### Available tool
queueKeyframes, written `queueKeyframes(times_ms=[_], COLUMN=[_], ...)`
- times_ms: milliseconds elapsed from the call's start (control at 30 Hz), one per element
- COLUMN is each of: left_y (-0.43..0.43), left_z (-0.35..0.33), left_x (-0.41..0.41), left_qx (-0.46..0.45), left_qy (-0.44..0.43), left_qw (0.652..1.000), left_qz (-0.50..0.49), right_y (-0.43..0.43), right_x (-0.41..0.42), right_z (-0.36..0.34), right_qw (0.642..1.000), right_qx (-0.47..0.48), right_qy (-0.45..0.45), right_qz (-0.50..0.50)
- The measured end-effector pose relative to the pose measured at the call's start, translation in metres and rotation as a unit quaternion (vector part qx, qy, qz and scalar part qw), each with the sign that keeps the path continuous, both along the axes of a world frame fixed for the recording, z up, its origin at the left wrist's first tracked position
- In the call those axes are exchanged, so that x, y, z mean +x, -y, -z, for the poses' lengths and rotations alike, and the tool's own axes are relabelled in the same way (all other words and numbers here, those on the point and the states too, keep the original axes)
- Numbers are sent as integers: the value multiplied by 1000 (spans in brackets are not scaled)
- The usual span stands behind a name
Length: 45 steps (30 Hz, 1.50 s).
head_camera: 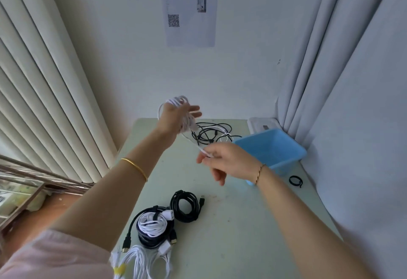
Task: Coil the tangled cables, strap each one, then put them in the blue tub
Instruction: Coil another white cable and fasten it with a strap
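Observation:
My left hand (176,115) is raised above the far part of the table with loops of a white cable (178,100) wound around it. The cable's free length runs down to my right hand (226,159), which pinches it between fingertips. Behind both hands a tangle of black and white cables (212,133) lies on the table. The blue tub (271,148) stands at the right, tilted, with nothing visible inside. A coiled black cable (186,207) and a pile of coiled black and white cables (154,228) lie near me.
A black strap loop (295,181) lies on the pale green table (253,234) right of the tub. A white lidded box (263,125) sits behind the tub. Curtains hang left and right, and the table's left edge drops to the floor.

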<state>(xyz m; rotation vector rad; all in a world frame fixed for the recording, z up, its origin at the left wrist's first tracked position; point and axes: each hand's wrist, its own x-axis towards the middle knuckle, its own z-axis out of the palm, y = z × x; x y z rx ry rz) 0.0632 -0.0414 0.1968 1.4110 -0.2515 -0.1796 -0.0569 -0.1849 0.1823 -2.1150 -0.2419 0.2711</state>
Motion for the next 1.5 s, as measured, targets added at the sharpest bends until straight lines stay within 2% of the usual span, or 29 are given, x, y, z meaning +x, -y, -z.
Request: queueKeyframes(times_ms=[67, 133, 200, 267, 333, 433, 533, 633, 767, 867, 933, 967, 1000, 1067, 1100, 1167, 1233, 1300, 1367, 1433, 1500], left_y=[0, 1, 2, 5, 9, 14, 21, 25, 28, 26, 22, 20, 18, 20, 22, 24, 23, 21, 19, 23, 26], left_z=[10, 11, 0, -14, -21, -20, -21, -24, -4, 18, 24, 27, 29, 29, 27, 24, 17, 9, 1, -6, -13], left_x=[-2, -4, -13, -19, -23, -17, -10, 2, 22, 32, 35, 36, 37, 31, 24, 15, 10, 9, 5, 1, 0], left_qx=[179, 269, 256, 243, 231, 158, -25, -215, -240, -174, -81, -4, 90, 264, 320, 371, 330, 230, 206, 191, 98], left_qy=[81, 102, 82, 63, 56, 2, -112, -230, -201, -123, -57, -9, 50, 142, 158, 156, 112, 47, 24, -8, -83], left_qw=[980, 955, 952, 945, 940, 944, 935, 915, 937, 975, 995, 999, 993, 953, 934, 914, 931, 955, 950, 950, 957], left_qz=[11, 68, 148, 211, 245, 288, 336, 253, 152, 55, -7, -35, -53, -42, -17, 45, 106, 179, 233, 246, 259], right_y=[5, 19, 32, 44, 52, 47, 30, 17, 3, 5, 11, 14, 16, 18, 19, 25, 37, 46, 50, 49, 49], right_x=[9, 24, 39, 55, 69, 80, 80, 73, 60, 57, 56, 56, 57, 60, 64, 72, 82, 92, 98, 102, 106], right_z=[-15, -29, -38, -39, -33, -13, 16, 54, 68, 55, 44, 37, 30, 13, 5, -7, -15, -17, -16, -14, -5], right_qw=[995, 965, 939, 939, 941, 954, 961, 978, 990, 987, 982, 976, 966, 938, 923, 899, 894, 897, 899, 903, 916], right_qx=[-46, -138, -143, -58, 33, 57, 53, 43, -76, -117, -138, -162, -197, -271, -294, -301, -265, -231, -210, -165, -94], right_qy=[68, 180, 254, 262, 233, 180, 140, 70, 68, 83, 91, 105, 126, 181, 212, 265, 290, 294, 295, 299, 272], right_qz=[51, 131, 182, 216, 242, 234, 231, 194, 102, 75, 89, 100, 108, 121, 133, 175, 217, 237, 247, 260, 279])
